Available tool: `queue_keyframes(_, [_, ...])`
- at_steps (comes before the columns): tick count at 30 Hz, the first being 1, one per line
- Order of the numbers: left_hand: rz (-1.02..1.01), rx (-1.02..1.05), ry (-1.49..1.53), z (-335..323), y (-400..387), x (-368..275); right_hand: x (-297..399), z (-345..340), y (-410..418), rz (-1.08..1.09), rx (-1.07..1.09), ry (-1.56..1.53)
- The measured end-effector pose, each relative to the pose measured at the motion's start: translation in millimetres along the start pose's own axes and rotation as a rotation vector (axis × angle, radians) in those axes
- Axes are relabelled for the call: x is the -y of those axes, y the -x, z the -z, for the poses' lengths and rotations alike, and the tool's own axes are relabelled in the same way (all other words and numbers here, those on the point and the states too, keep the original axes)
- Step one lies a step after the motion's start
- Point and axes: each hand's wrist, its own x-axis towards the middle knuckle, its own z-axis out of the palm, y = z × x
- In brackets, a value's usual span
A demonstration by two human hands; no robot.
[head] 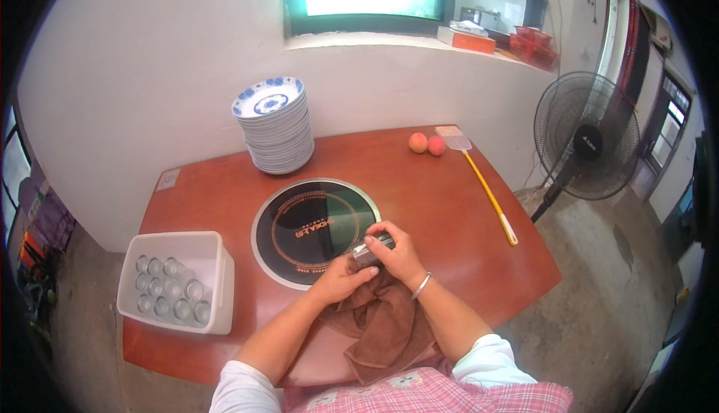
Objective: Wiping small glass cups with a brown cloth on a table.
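Note:
Both my hands hold a small drinking glass (368, 250) above the front rim of a round black induction cooktop (309, 227). My left hand (341, 281) is at its lower left end, beside a brown cloth (387, 317) that hangs down under my hands onto the table edge. My right hand (396, 253), with a silver bangle at the wrist, grips the glass from the right. How far the cloth goes into the glass is hidden by my fingers. On the left, a white plastic bin (224, 289) holds several clear glasses (172, 288).
A tall stack of blue-and-white dishes (278, 132) stands at the back of the wooden table (449, 205). Two peaches (418, 143) and a yellow-handled fly swatter (486, 185) lie at the right. A black standing fan (587, 138) is beyond the right edge.

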Motion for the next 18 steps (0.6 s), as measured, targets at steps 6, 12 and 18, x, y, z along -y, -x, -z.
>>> queue_keyframes(6, [0.137,-0.2,0.197,3.0,-0.7,-3.1,7.7,11.0,-2.5,0.142,-0.084,0.217])
queue_keyframes(12, [0.025,-0.198,0.634,1.4,-1.5,-1.7,12.3,-0.2,-0.1,0.352,0.097,0.225])
queue_keyframes(18, [0.071,-0.274,0.847,2.2,-2.3,-8.0,2.5,6.3,-5.7,0.318,0.236,-0.093])
